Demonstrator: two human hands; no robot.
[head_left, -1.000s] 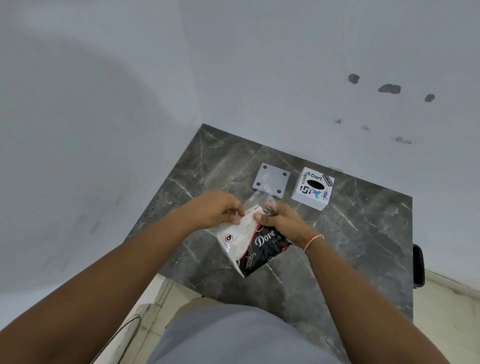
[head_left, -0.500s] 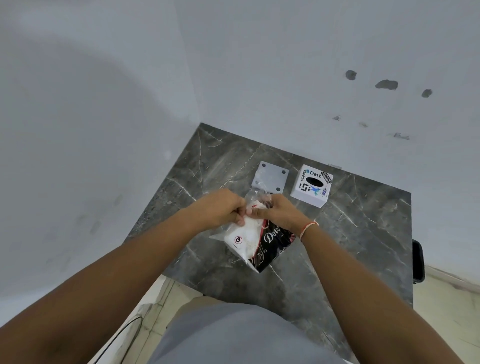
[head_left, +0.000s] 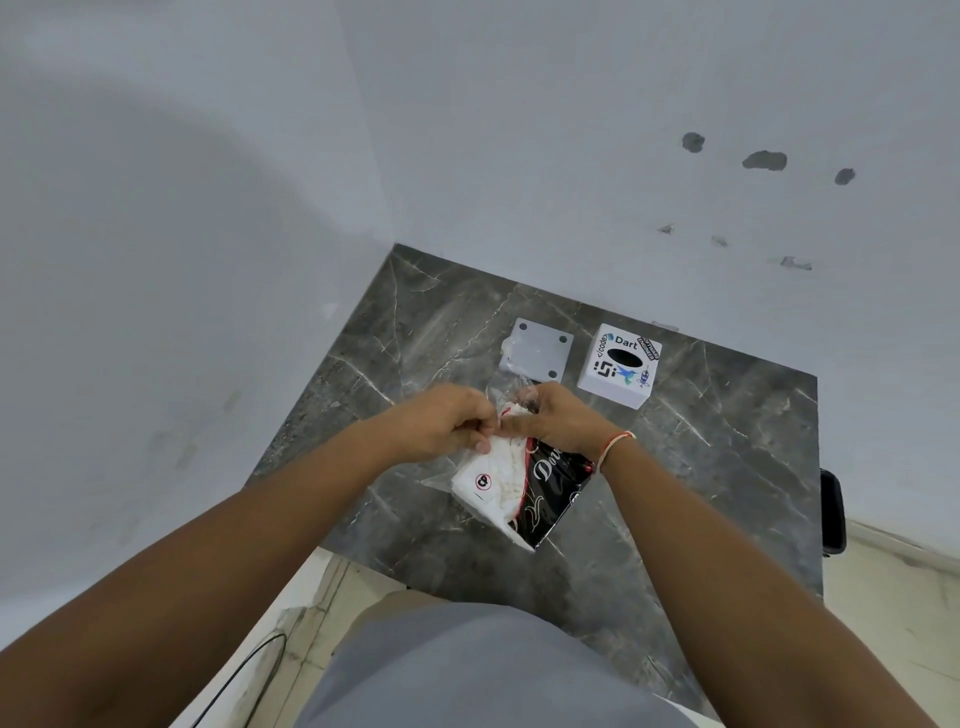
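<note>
The left hand (head_left: 441, 428) and right hand (head_left: 563, 421) met at the mouth of the clear plastic bag (head_left: 498, 483), fingers of both clamped on its top edge, probably to work the seal. The bag, holding a Dove pack (head_left: 550, 486), hung below the fingers over the table (head_left: 701, 467).

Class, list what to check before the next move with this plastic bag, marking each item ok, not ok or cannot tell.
1. Top of plastic bag pinched by left hand: ok.
2. Same top pinched by right hand: ok.
3. Inside the bag, white cloth and black packet: ok.
4. Bag mouth sealed: cannot tell.
5. Bag apart from the white box: ok.
</note>
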